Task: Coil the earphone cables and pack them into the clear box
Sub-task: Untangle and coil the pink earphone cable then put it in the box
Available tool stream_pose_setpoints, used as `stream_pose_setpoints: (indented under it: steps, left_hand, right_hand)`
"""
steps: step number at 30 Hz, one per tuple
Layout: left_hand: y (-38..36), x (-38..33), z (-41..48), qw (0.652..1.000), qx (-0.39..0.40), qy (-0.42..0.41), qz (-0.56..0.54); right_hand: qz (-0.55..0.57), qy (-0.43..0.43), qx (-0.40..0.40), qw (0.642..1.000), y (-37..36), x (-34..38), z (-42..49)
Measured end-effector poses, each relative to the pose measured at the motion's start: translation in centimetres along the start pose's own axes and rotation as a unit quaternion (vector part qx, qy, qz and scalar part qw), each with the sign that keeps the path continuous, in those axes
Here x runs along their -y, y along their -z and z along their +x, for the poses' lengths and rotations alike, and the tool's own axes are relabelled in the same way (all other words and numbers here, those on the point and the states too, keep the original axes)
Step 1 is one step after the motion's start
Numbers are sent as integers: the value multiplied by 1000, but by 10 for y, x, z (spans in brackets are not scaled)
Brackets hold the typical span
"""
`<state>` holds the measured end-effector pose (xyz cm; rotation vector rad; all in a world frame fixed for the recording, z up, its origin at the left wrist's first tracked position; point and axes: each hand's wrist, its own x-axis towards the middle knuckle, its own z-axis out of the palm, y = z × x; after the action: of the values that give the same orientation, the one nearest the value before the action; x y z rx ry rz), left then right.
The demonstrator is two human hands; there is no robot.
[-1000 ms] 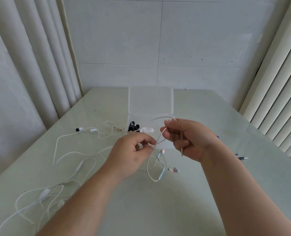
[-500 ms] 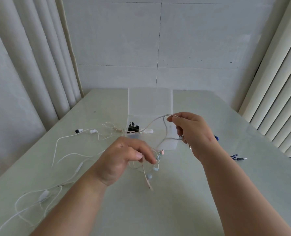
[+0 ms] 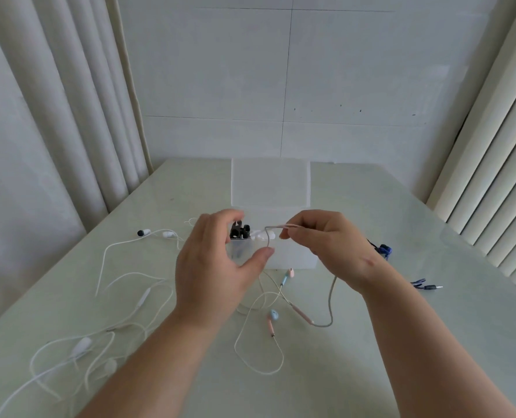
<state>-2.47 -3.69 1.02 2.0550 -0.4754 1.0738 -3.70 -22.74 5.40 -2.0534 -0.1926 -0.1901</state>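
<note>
A: Where does the pink cable (image 3: 330,297) lie?

B: The right hand (image 3: 332,248) pinches its bend. The strand runs leftward to the thumb of the left hand (image 3: 214,267), which is spread and grasps nothing. The slack trails towards the near edge of the table (image 3: 371,357).

A: And the clear box (image 3: 293,257)?

B: Just behind both hands, lid raised. It holds black earphones (image 3: 240,232) and white earbuds (image 3: 259,235).

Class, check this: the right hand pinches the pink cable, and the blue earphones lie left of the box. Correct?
No. The right hand pinches the pink cable, but the blue earphones lie right of the box, as the head view shows.
</note>
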Motion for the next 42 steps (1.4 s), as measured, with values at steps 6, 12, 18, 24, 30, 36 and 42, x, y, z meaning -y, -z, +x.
stream_pose_setpoints:
  steps: [6,12,18,24,30,36,42]
  left_hand:
    - [-4,6,1,991,106,32,74]
    - [-6,3,-1,985,168,41,18]
    - [-9,3,1,980,192,38,-42]
    - [-5,7,0,981,159,90,-66]
    - [8,17,17,974,191,125,-1]
    - [20,14,44,961,251,116,-11]
    - [14,16,56,941,283,152,-107]
  right_hand:
    - [46,6,42,998,-2,3,-2]
    - [69,30,94,993,-3,5,-4]
    - [84,34,111,990,-5,5,-4]
    - [105,50,11,993,-7,3,-3]
    - [75,1,-106,992,-2,-3,3]
    - [109,-16,-104,988,3,-7,5]
    - [131,-47,-181,974,1,-8,8]
